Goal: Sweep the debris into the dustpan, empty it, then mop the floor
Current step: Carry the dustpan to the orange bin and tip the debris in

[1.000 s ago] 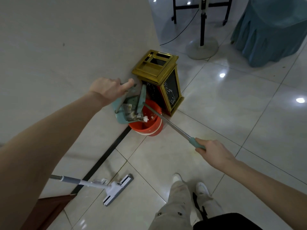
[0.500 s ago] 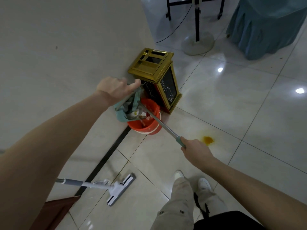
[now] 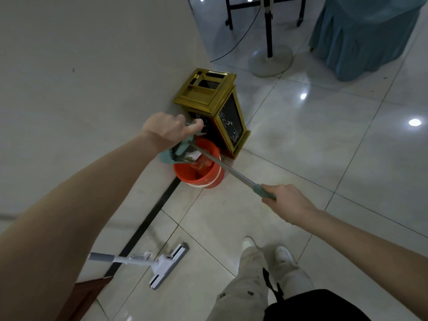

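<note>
My left hand (image 3: 168,129) grips the handle of a teal dustpan (image 3: 169,156), tilted over the rim of an orange bucket (image 3: 199,176) by the wall. My right hand (image 3: 286,203) is shut on the teal grip of a broom handle (image 3: 228,171); the metal shaft runs up left to the broom head, which sits at the dustpan's mouth. White paper and other debris (image 3: 193,156) lie at the pan's lip and inside the bucket. A white flat mop (image 3: 162,265) lies on the tile floor near the wall, untouched.
A gold and black bin (image 3: 216,105) stands right behind the bucket against the wall. A fan stand base (image 3: 269,59) with a cable, a black frame and a teal-skirted table (image 3: 361,35) are farther back. My legs and white shoes (image 3: 266,253) are below.
The dustpan has tipped further over the bucket, and debris now shows inside it. My right hand moved out along the broom, covering the yellow floor stain seen half a second ago.
</note>
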The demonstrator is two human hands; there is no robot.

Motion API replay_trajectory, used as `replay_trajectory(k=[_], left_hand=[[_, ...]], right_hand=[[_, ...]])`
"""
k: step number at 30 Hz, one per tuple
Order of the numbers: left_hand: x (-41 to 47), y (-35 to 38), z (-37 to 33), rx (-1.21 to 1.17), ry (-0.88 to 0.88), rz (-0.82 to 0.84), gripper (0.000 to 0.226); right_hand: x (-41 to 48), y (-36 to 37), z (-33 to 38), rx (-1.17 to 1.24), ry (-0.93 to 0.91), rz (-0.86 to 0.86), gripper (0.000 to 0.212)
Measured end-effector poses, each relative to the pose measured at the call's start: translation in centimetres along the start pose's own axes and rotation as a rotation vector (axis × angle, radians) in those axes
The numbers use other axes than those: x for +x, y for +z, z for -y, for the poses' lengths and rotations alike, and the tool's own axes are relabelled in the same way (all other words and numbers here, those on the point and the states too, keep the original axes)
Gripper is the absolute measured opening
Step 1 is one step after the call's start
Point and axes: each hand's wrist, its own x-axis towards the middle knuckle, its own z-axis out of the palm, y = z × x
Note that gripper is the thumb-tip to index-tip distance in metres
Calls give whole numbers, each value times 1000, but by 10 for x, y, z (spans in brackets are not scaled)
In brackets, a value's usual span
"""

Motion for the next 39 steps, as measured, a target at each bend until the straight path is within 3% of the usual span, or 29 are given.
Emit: replay_trajectory(k=[4,12,18,26,31,39], left_hand=[[5,-12,2,19,-8,-15,62],[-5,-3,4,20,30,16,60],[-12,3,3,1,-11,22,59],[-16,6,4,-44,-54,-17,55],[-19,11,11,-33,-63,-35,52],[-48,43,24,-87,-110,-115,55]], right_hand=[[2,27,18,-11,-23,-44,39],[-1,11,-22,-364,3,-52,35],[-12,-1,-44,-240,9,-19,31],[0,22,0,-46,-23,-67,35],[3,34,11,-180,-37,-58,34],[1,16,-30,-384,11,-12,36]])
